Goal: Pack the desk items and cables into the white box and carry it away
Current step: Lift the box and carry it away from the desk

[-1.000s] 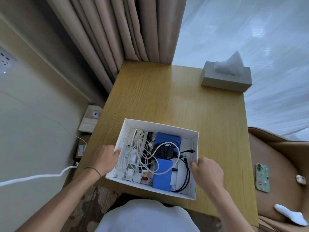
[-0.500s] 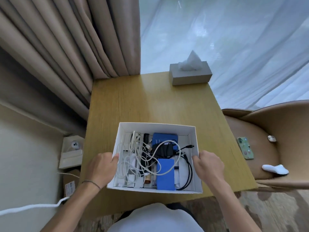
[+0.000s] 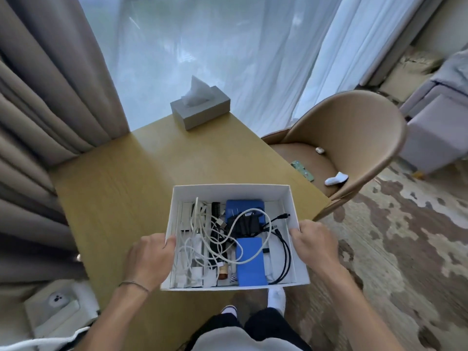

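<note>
At six o'clock of the wooden desk [image 3: 141, 178], the white box [image 3: 230, 191] sits between both hands, its near edge past the desk's front. The left hand [image 3: 149, 259] grips the wall at nine o'clock, thumb hooked over the rim; the right hand [image 3: 314, 245] grips the wall at three o'clock. Thin card will likely flex, and the loose cables [image 3: 202, 239] and blue packs [image 3: 250, 262] may slide, so hold low on both side walls and keep it level
</note>
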`<state>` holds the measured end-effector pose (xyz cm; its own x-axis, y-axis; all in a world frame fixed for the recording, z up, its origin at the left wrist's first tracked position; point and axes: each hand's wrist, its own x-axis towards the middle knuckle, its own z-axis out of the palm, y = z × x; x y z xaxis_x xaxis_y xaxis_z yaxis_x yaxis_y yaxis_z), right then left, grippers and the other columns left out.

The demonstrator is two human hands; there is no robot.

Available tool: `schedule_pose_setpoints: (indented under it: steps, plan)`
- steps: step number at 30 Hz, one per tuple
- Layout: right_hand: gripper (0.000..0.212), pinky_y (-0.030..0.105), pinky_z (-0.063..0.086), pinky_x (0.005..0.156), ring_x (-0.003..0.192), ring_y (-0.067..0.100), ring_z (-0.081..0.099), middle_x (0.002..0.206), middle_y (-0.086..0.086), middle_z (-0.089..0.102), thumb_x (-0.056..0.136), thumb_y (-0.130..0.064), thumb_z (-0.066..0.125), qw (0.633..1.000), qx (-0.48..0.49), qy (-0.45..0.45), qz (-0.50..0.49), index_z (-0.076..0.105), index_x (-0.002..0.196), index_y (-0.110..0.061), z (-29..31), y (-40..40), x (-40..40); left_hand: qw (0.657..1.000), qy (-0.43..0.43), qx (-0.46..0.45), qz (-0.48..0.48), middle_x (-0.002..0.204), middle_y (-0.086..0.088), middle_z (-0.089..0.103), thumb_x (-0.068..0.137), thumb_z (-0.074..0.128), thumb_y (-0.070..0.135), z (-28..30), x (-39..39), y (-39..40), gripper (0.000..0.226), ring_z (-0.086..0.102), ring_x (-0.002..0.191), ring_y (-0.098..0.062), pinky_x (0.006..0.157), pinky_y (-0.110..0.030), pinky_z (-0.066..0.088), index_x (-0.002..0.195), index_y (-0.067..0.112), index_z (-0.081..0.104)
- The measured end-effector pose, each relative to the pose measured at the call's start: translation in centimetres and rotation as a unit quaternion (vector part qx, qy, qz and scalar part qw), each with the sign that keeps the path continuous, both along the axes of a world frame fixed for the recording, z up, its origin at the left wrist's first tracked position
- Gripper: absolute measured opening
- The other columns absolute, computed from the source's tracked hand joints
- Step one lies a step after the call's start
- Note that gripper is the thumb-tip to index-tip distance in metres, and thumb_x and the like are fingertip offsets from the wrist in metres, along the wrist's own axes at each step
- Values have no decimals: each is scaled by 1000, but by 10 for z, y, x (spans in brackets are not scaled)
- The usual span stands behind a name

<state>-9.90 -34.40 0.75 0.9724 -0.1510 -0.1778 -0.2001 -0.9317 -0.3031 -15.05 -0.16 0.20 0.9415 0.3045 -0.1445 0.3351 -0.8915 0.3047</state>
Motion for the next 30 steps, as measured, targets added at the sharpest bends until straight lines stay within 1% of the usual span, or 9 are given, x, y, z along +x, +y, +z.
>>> schedule_pose_setpoints:
  steps: [3, 8, 13, 16, 19, 21, 23, 27, 30]
  plan:
    - [43, 31, 30, 49, 50, 22, 45, 58, 4, 53, 95, -31, 49, 998, -5, 5, -60, 43, 57, -12, 5, -19, -27, 998, 0, -6, -62, 45, -1, 44, 98, 45, 32, 6, 9, -17, 53, 40, 41, -18, 46, -27, 30, 49, 15, 38]
    - [43, 28, 20, 47, 44, 18, 28, 51, 0, 36, 93, -25, 50, 991, -1, 9, -132, 31, 55, -15, 14, -58, -72, 990, 6, -1, -139, 47, -2, 45, 98, 46, 33, 14, 18, -56, 54, 42, 43, -21, 50, -29, 38, 48, 13, 39]
    - [42, 29, 22, 48, 44, 18, 29, 50, 0, 35, 91, -24, 52, 978, -7, 4, -209, 31, 56, -15, 18, -107, -133, 977, -9, 26, -210, 50, -2, 50, 97, 44, 39, 24, 13, -117, 55, 47, 47, -17, 47, -30, 28, 51, 9, 44]
    - [45, 28, 21, 47, 42, 17, 27, 48, -2, 30, 89, -23, 54, 966, -8, -2, -258, 28, 53, -17, 19, -138, -179, 967, -2, 9, -253, 50, -4, 50, 97, 45, 38, 28, 0, -159, 54, 47, 47, -19, 46, -31, 27, 51, 10, 44]
    - [46, 27, 20, 46, 41, 16, 25, 46, -4, 28, 87, -21, 56, 949, 0, -7, -314, 28, 50, -18, 17, -170, -238, 950, 4, -32, -309, 50, -7, 47, 97, 48, 34, 31, -20, -210, 52, 46, 50, -27, 48, -33, 29, 51, 10, 43]
    - [44, 26, 21, 45, 40, 15, 26, 45, -4, 30, 87, -21, 56, 936, 2, -8, -351, 31, 51, -18, 15, -191, -280, 936, -3, -38, -349, 48, -5, 45, 96, 50, 33, 35, -36, -248, 52, 44, 48, -24, 46, -32, 27, 50, 10, 42]
    - [43, 25, 22, 45, 40, 15, 29, 45, -3, 33, 87, -21, 56, 920, 7, -11, -391, 33, 51, -17, 15, -212, -323, 920, -12, -24, -391, 47, -3, 45, 96, 49, 34, 38, -56, -287, 52, 44, 47, -19, 45, -30, 25, 49, 11, 42]
    - [43, 26, 24, 45, 42, 17, 32, 47, 0, 39, 89, -22, 54, 884, 1, -22, -467, 35, 51, -14, 17, -253, -415, 889, -29, 20, -457, 55, -2, 55, 93, 46, 39, 36, -113, -357, 50, 55, 56, -24, 51, -30, 34, 51, 12, 48]
    - [43, 25, 23, 45, 42, 16, 31, 47, -2, 38, 91, -22, 52, 864, -7, -20, -503, 35, 53, -15, 17, -276, -484, 866, -47, 40, -496, 51, 4, 50, 92, 47, 42, 34, -161, -407, 51, 47, 50, -16, 50, -30, 31, 49, 13, 48]
